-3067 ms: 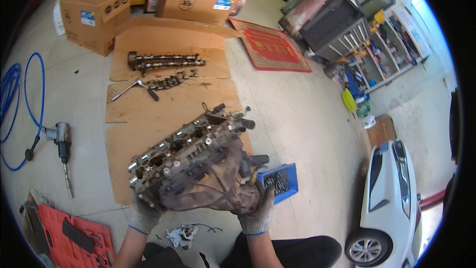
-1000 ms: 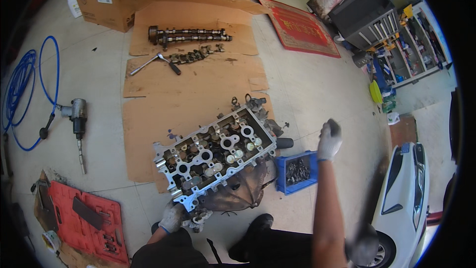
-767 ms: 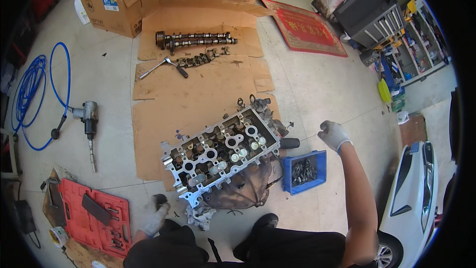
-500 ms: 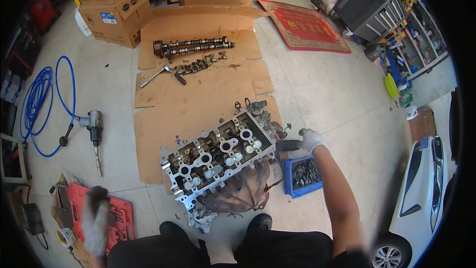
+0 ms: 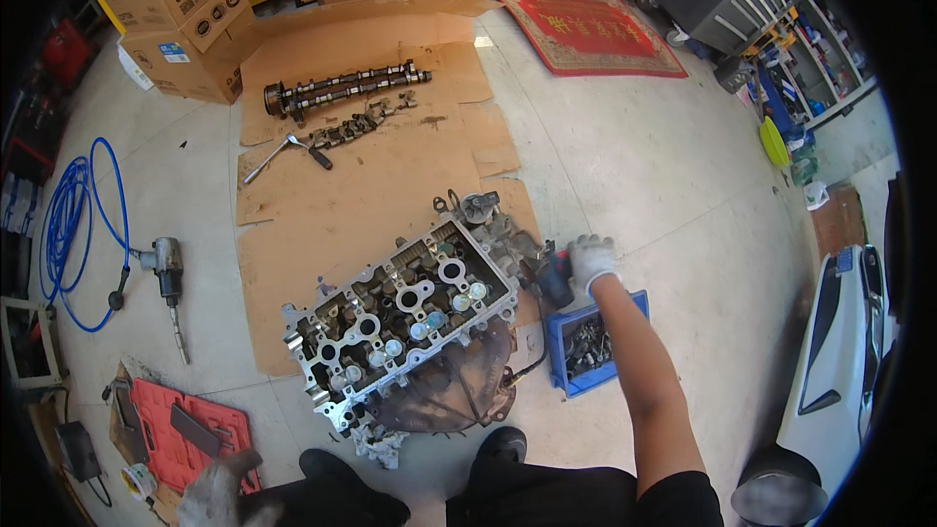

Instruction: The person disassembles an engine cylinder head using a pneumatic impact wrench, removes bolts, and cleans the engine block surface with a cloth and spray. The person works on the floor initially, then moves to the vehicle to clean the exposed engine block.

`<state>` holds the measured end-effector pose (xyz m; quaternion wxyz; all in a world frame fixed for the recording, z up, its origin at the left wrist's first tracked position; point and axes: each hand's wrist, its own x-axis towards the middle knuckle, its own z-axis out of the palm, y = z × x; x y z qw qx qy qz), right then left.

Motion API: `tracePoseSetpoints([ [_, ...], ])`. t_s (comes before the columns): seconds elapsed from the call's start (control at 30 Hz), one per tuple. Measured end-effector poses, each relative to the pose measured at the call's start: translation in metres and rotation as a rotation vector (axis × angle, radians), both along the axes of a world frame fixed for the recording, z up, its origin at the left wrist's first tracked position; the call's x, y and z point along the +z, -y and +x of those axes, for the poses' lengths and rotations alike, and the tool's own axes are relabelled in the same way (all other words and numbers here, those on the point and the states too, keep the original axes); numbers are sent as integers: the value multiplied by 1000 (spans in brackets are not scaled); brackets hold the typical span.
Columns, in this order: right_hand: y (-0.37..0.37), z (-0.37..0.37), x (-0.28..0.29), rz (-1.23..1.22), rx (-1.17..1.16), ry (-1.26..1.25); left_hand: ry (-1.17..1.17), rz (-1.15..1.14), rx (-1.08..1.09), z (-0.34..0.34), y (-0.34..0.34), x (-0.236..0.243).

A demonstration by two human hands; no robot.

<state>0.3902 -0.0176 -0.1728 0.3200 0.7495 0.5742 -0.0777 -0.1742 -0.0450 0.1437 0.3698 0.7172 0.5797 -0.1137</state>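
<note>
My right hand (image 5: 591,262), in a white work glove, is closed at a dark cylindrical thing with a red part (image 5: 557,278), just right of the engine cylinder head (image 5: 405,317); its kind is unclear. Below that hand stands a blue plastic bin (image 5: 556,356) full of small metal parts. The cylinder head lies tilted in front of my feet, its valve side up, with several shiny round tappets in it. My left hand (image 5: 217,498), gloved and blurred, hangs at the lower left near an open red tool case (image 5: 156,415). A dark flat piece (image 5: 195,429) lies on the case.
Two camshafts (image 5: 346,90), a row of bearing caps (image 5: 361,125) and a ratchet (image 5: 283,151) lie on flattened cardboard (image 5: 342,200). An impact wrench (image 5: 168,268) and coiled blue hose (image 5: 66,234) are left. Boxes (image 5: 185,49) stand behind; a white car (image 5: 835,351) is right.
My view has shifted a little. My right hand has come over the dark thing beside the cylinder head. My left hand has drawn back from the red case toward me.
</note>
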Motion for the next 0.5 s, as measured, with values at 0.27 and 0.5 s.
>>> tracePoseSetpoints([
  [0.27,47,71,-33,98,-316,6,166,178,-280,28,-17,-22],
  [0.5,42,68,-42,192,-304,-48,337,104,-372,33,-27,-47],
])
